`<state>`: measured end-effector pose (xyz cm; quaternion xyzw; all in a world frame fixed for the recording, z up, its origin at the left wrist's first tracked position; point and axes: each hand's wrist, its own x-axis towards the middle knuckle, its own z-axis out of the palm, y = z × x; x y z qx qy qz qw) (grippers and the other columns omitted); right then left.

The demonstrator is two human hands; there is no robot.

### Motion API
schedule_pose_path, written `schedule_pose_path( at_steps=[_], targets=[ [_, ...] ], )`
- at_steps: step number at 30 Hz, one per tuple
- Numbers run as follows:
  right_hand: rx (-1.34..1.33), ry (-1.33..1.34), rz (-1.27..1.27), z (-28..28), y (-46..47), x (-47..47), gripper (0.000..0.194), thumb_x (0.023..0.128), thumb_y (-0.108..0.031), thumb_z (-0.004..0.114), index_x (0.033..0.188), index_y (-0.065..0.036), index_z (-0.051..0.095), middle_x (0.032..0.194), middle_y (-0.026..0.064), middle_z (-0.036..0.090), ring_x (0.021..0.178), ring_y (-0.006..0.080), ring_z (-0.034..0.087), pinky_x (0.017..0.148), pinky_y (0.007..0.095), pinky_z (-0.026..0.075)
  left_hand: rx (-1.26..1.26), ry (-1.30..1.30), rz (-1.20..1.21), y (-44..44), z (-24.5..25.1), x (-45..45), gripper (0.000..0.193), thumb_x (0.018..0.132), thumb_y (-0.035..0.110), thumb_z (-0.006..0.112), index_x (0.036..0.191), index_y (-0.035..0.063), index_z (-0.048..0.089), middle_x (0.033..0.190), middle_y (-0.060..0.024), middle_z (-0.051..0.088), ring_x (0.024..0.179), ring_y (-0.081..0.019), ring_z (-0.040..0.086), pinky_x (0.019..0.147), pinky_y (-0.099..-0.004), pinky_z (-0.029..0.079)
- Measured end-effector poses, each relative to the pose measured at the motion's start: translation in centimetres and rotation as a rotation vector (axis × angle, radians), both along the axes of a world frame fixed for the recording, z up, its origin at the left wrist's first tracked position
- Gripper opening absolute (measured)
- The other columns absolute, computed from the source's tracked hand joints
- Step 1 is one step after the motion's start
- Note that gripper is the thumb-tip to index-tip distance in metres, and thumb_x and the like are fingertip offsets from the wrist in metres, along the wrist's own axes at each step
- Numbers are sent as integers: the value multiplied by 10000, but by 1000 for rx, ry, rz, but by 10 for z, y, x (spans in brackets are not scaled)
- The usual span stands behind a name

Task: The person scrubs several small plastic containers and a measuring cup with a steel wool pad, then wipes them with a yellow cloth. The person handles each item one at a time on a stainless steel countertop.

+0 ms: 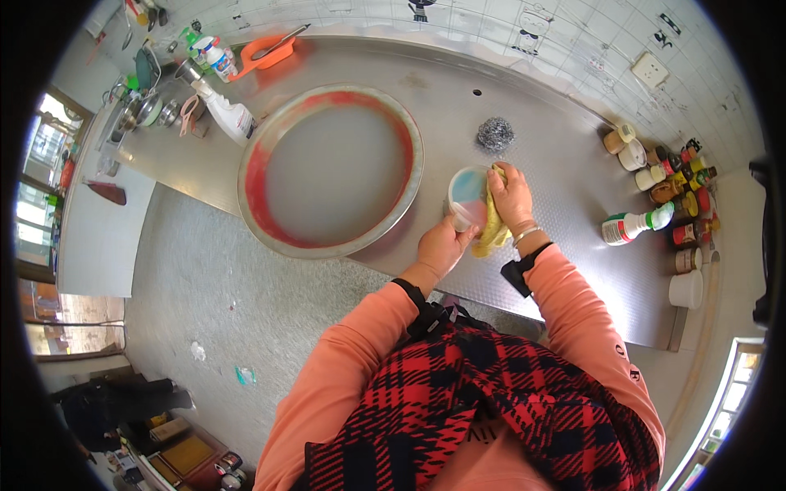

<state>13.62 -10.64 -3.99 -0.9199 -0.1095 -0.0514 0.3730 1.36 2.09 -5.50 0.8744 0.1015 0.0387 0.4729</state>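
Observation:
My left hand (443,247) grips the near side of a clear plastic tub (468,191) with blue and pink showing on it. At the tub's right side, my right hand (513,193) holds a yellow cloth (491,236) against the wall. The cloth hangs down beside the tub, above the steel counter (546,208). Just beyond my hands lies a steel wool scourer (495,134). To the left stands a wide metal basin (247,184) with a red band inside, holding cloudy grey water (336,175).
Spray bottles (230,116) and an orange plastic container (264,58) stand at the back left. A green-and-white spray bottle (632,227) lies or leans at right, near several jars (686,261). A person in dark clothes (110,408) is at the lower left.

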Motion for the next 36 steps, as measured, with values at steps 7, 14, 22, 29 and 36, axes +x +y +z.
schedule_pose_path(
  at_steps=[7,14,22,29,36],
  targets=[
    [-29,-63,-165,-9,0,-66,585,818,-291,602,1323,-87,389,1162,212,489,1050,406,481,919,452,411,66,-4,4,-8,-7,-1,375,864,401,560,944,37,596,819,-187,645,764,-370,617,668,-443,487],
    [59,132,77,-4,-25,-119,740,807,-255,643,1355,-26,200,1003,261,576,876,430,593,762,469,495,-36,-11,-105,-10,-11,-4,238,837,140,539,1057,50,535,991,-193,623,878,-407,594,755,-457,469],
    [-87,-367,-17,59,-38,-57,435,759,-274,693,1105,-63,535,1060,156,583,871,355,606,740,392,509,319,-625,30,22,24,5,236,703,69,601,937,74,572,940,-86,591,941,-297,542,780,-379,475],
    [-329,-377,415,33,20,-29,264,810,-291,602,1035,-159,641,1066,58,575,992,308,540,801,465,441,568,-489,-449,39,39,18,195,682,97,635,870,57,601,972,-73,589,917,-250,548,772,-341,486],
    [-314,7,176,33,16,15,348,873,-406,498,1112,-180,613,1143,64,569,1068,331,515,899,412,441,743,-642,-498,39,32,27,221,713,109,628,924,45,620,902,-38,575,860,-206,546,734,-298,487]
  ],
)
